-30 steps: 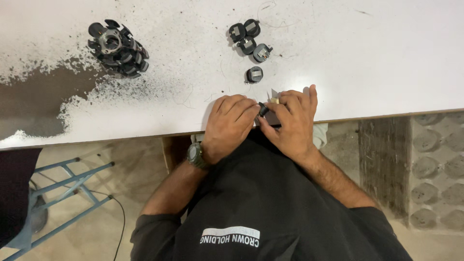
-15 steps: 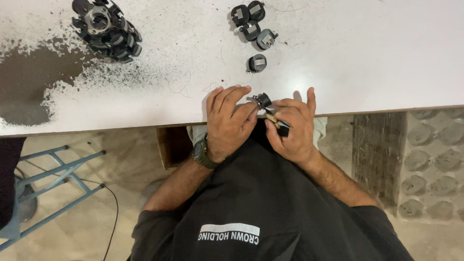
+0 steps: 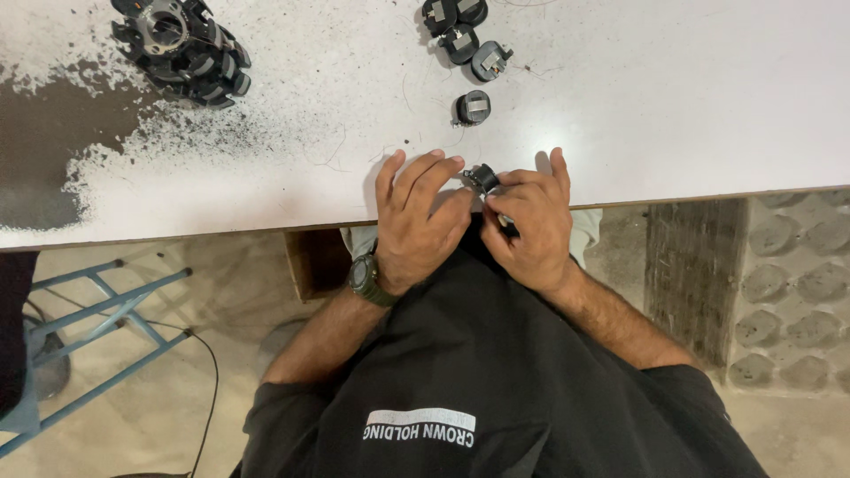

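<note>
I had both hands at the table's near edge, the left hand curled with its fingertips pinched on a small black round part and the right hand closed around the same piece and a thin dark tool I could not make out. To do it well, I judged I should keep the part braced against the tabletop and work with small fingertip turns so it could not slip off the edge. At twelve o'clock lay four similar parts, at ten o'clock a black stack above a worn dark patch; the one label was a white rectangular patch on my black garment at six.
</note>
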A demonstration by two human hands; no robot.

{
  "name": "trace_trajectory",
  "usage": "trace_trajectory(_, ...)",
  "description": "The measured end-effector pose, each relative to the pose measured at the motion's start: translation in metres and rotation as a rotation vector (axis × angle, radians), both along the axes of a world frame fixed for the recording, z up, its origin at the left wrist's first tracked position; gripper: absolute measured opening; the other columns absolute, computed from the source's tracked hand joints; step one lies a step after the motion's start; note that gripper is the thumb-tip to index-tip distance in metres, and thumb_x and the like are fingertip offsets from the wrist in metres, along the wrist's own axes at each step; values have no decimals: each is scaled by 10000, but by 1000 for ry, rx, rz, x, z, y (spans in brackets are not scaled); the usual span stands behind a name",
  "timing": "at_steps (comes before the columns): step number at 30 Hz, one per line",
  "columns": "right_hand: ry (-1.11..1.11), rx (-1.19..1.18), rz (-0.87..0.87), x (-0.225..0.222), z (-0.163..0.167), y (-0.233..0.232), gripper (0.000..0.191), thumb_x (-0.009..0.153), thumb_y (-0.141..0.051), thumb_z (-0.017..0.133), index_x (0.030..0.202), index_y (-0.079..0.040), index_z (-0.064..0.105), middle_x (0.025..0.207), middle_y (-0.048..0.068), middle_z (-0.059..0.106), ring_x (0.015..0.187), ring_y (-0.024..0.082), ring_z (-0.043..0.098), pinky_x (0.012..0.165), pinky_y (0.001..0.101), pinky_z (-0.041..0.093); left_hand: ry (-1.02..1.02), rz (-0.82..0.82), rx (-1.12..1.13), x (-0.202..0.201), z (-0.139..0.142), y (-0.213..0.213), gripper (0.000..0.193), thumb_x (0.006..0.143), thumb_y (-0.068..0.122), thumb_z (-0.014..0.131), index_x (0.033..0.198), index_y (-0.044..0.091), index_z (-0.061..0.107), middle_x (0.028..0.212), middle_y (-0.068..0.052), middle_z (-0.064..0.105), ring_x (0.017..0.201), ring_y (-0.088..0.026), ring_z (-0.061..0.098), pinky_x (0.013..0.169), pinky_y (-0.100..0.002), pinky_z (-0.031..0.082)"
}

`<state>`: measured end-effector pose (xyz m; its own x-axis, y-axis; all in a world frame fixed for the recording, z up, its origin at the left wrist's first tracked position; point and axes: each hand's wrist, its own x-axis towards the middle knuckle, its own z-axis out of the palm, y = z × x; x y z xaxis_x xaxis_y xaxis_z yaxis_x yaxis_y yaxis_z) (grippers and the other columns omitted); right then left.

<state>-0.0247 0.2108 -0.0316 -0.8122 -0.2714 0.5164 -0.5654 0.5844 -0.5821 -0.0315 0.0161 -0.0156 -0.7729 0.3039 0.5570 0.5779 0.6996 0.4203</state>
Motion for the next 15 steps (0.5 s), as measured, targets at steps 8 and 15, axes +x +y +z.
trace_trajectory(8,-7,-34,12,-1,0,-1,304,815,58,801,1013,-82,619,961,60,679,1125,277,660,1278,630,226,93,-20,-36,1,1,2,155,945,124,842,1062,132,741,1380,-52,594,1348,-245,532,1230,-545,306)
trace_trajectory(15,3,-22,-3,1,-6,0,316,812,78,791,1021,-86,621,936,60,666,1128,280,662,1279,618,227,-145,79,67,-2,-1,5,120,904,129,820,987,127,735,1239,-8,644,1286,-232,575,1259,-584,214)
